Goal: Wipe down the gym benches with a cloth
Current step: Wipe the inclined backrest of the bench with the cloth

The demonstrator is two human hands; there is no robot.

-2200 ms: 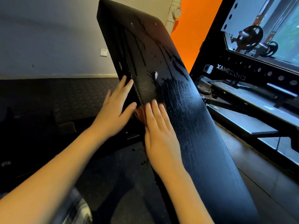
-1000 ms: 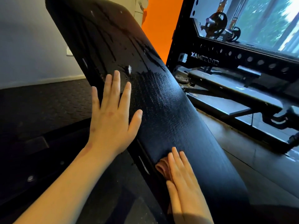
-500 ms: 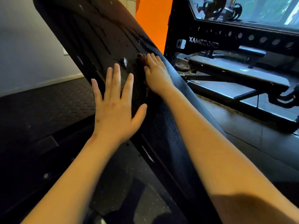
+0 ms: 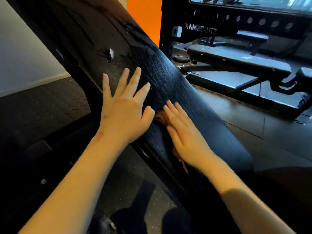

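A black padded bench back (image 4: 168, 85) slopes steeply from the upper left down to the lower right, with wet streaks on its upper part. My left hand (image 4: 125, 108) lies flat on its left edge, fingers spread and straight. My right hand (image 4: 184, 130) presses flat on a brownish-red cloth (image 4: 160, 118) against the pad's lower middle. Only the cloth's edges show beside the fingers and under the wrist.
A black rack (image 4: 236, 24) stands at the right with a flat bench (image 4: 236, 59) inside it. An orange wall panel (image 4: 143, 19) and a white wall (image 4: 20, 65) lie behind. Dark rubber floor (image 4: 42, 105) spreads at the left, and my feet show at the bottom.
My right hand has slid the cloth down the pad from beside the wet streaks to the lower middle. My left hand stays flat at the pad's left edge.
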